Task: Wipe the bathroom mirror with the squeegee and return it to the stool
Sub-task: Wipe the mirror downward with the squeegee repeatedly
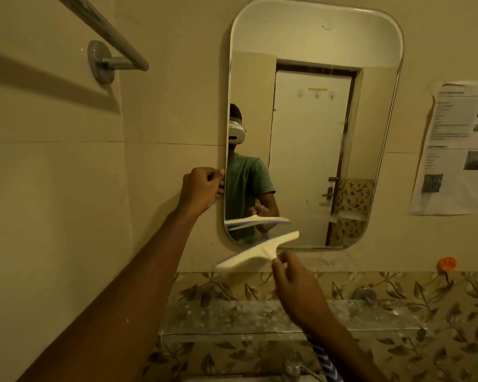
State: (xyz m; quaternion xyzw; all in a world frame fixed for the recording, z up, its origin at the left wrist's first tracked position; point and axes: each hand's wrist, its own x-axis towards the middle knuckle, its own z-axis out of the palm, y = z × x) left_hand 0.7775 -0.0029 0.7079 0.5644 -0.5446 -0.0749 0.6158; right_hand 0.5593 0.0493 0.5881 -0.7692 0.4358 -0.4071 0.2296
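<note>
Head view, facing a tiled wall in warm yellow light. Tall mirror with rounded corners fixed upright on it, reflecting a closed white door, a patch of leaf-patterned tile, and a person in a green shirt wearing a white headset. Left arm stretched up from the lower left corner, ending in the left hand pressed against the mirror's left edge, fingers curled together around that rim. Below the mirror, a clear shelf, spotted with white marks, running across a band of leaf-patterned tile. Upper left, a metal towel bar on a round wall mount, slanting down toward the mirror. Right of the mirror, a printed sheet stuck to the wall, with dark photos and lines of text too small and blurred to read. Squeegee just in front of the mirror's bottom edge, left of centre, motion-blurred; whether the blade touches the glass cannot be told. Long axis of the cream blade tilted, left end low over the wall below the mirror, right end raised over the glass; handle pointing down and right into the right hand. Right-hand fingers pinched closed on the handle just under the blade. Striped purple-and-white handle end emerging below the wrist. Small orange hook on the wall at far right. Tap top at the bottom edge.
</note>
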